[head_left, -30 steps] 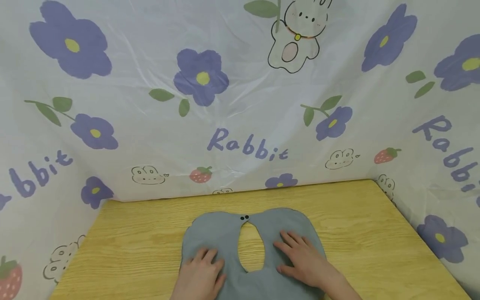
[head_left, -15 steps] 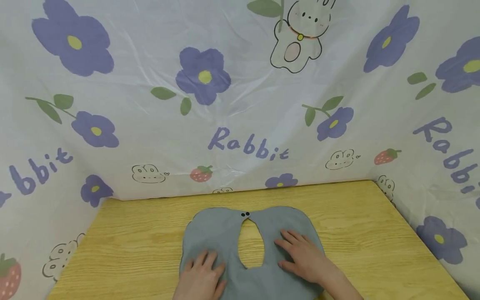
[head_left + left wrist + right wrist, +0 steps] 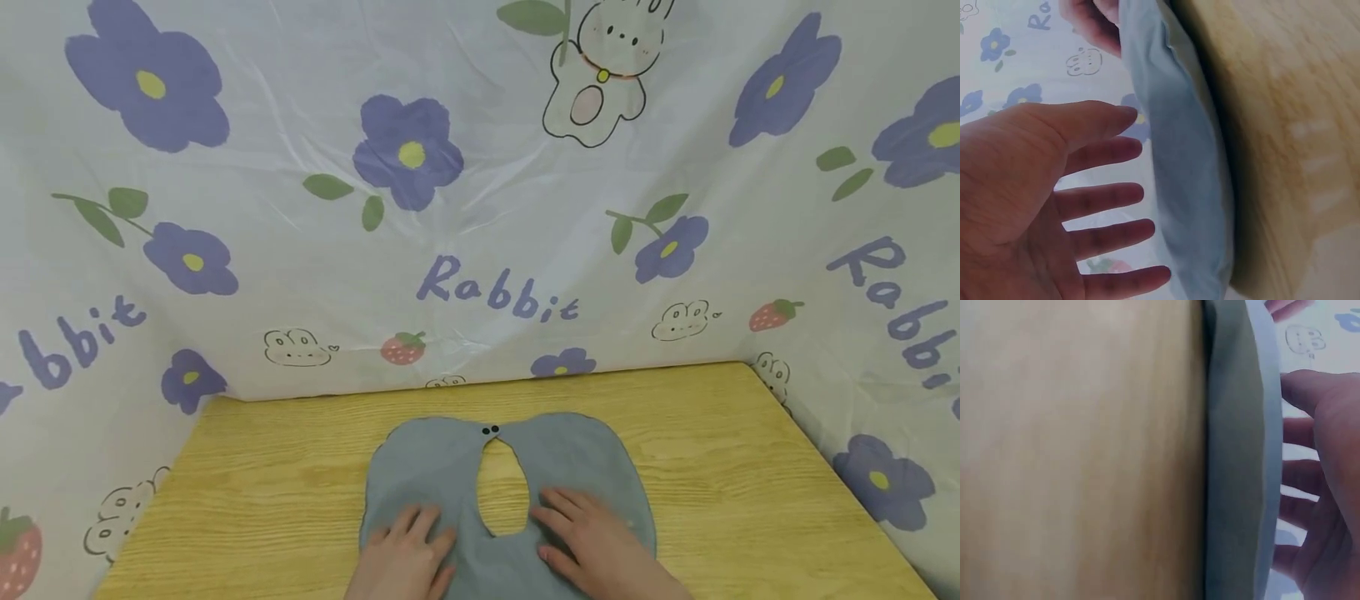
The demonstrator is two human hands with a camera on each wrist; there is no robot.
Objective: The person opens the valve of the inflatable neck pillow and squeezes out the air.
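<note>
A grey-blue cloth bib [image 3: 427, 467] lies spread on the wooden table, its rounded top lobes pointing away from me. Two small dark snaps [image 3: 491, 431] sit close together above its oval neck opening, through which wood shows. My left hand [image 3: 405, 550] rests on the bib's lower left part with fingers spread. On the other side, my right hand [image 3: 596, 542] lies flat beside the neck opening, fingertips near its edge. The left wrist view has the left hand's fingers [image 3: 1110, 197] straight, tips at the bib's surface [image 3: 1185, 175]. The bib's near edge is out of the head view.
The wood-grain table [image 3: 750, 483] extends on both sides of the bib. A white curtain [image 3: 480, 217] printed with purple flowers, rabbits and strawberries stands behind the table and along its left and right sides.
My right hand has slid toward me and inward, nearer the neck opening. My left hand has barely moved. The bib's left top lobe looks smoother than a second ago.
</note>
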